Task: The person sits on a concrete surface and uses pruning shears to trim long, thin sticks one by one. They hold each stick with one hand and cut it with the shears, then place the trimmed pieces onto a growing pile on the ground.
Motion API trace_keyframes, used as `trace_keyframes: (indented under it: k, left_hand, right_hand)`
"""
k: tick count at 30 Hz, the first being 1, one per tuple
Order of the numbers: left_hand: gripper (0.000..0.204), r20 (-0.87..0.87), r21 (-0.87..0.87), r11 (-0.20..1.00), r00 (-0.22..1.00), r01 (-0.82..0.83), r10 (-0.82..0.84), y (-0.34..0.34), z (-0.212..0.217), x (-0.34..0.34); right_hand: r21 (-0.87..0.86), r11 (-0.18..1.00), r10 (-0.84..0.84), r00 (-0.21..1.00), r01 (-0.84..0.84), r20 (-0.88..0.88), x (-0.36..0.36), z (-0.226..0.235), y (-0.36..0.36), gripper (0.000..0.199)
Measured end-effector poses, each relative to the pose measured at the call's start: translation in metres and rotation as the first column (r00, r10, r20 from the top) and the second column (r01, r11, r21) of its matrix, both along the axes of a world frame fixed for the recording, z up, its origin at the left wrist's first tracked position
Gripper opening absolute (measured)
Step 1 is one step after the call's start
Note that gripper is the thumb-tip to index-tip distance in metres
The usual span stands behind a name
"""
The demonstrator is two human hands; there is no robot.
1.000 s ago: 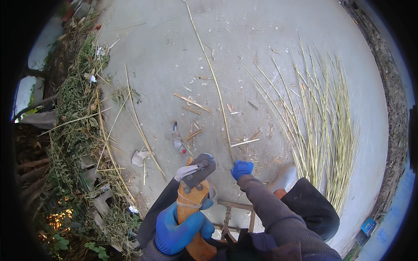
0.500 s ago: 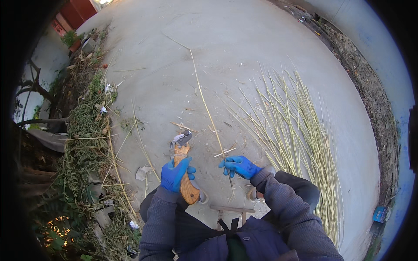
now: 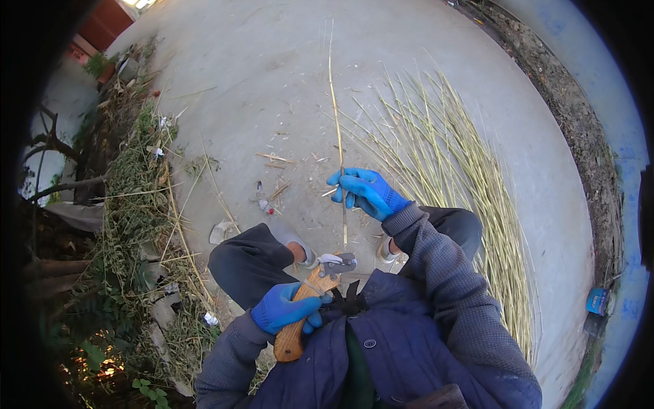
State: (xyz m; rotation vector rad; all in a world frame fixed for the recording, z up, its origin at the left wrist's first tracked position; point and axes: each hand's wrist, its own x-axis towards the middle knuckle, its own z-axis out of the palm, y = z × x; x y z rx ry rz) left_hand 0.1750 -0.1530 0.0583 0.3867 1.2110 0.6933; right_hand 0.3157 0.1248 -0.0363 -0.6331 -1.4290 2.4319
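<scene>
My left hand (image 3: pixel 289 310), in a blue glove, is wrapped round a pair of wooden-handled pruning shears (image 3: pixel 311 290) close to my jacket front. The grey metal head of the shears points up and to the right; whether its jaws are apart I cannot tell. In blue too, my right hand (image 3: pixel 364 191) pinches a long thin dry stalk (image 3: pixel 334 95). The stalk stretches away over the concrete, and its lower end hangs below the fingers, a little above and apart from the shears' head.
To my right lies a large heap of long yellow-green stalks (image 3: pixel 456 163). Dried leafy plants (image 3: pixel 136 204) line the left edge. Stalk scraps (image 3: pixel 276 159) lie on the concrete floor (image 3: pixel 252 82) ahead. A blue container (image 3: pixel 597 300) stands at the far right by the wall.
My left hand has drawn the shears down and back toward my body, turning the head rightward. The right hand has lifted the stalk, which now points straighter ahead.
</scene>
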Motion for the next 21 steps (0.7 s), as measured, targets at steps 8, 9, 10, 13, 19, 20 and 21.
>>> trace_keyframes:
  k: [8, 9, 10, 13, 19, 20, 21]
  left_hand:
    - [0.034, -0.075, 0.002, 1.000, 0.997, -0.012, 0.012, -0.012, -0.002, 0.008]
    - [0.033, -0.091, 0.008, 1.000, 0.996, -0.002, 0.003, -0.013, -0.003, 0.008]
    - [0.032, -0.101, 0.000, 1.000, 0.995, -0.001, 0.001, -0.014, -0.004, 0.008]
    - [0.030, -0.146, -0.007, 1.000, 0.989, 0.002, -0.003, -0.015, -0.009, 0.009]
    - [0.028, -0.225, -0.012, 1.000, 0.974, 0.015, -0.017, -0.014, -0.019, 0.005]
    - [0.029, -0.233, -0.024, 1.000, 0.973, 0.000, -0.006, -0.014, -0.020, 0.004]
    - [0.028, -0.248, -0.016, 1.000, 0.969, 0.001, -0.005, -0.014, -0.021, 0.003]
  right_hand:
    - [0.064, 0.998, -0.031, 0.999, 0.030, 0.010, 0.003, 0.002, -0.017, 0.033]
    - [0.075, 0.997, -0.026, 1.000, 0.027, -0.010, 0.004, 0.001, -0.020, 0.033]
    - [0.086, 0.996, -0.030, 1.000, 0.031, -0.007, 0.004, 0.000, -0.022, 0.032]
    - [0.111, 0.994, -0.023, 0.999, 0.018, 0.043, 0.003, -0.005, -0.032, 0.032]
    - [0.110, 0.993, 0.031, 0.980, -0.053, 0.197, 0.006, -0.016, -0.066, 0.028]
    - [0.106, 0.992, 0.040, 0.961, -0.071, 0.273, 0.008, -0.018, -0.071, 0.027]
    - [0.112, 0.989, 0.070, 0.970, -0.098, 0.233, 0.009, -0.021, -0.084, 0.025]
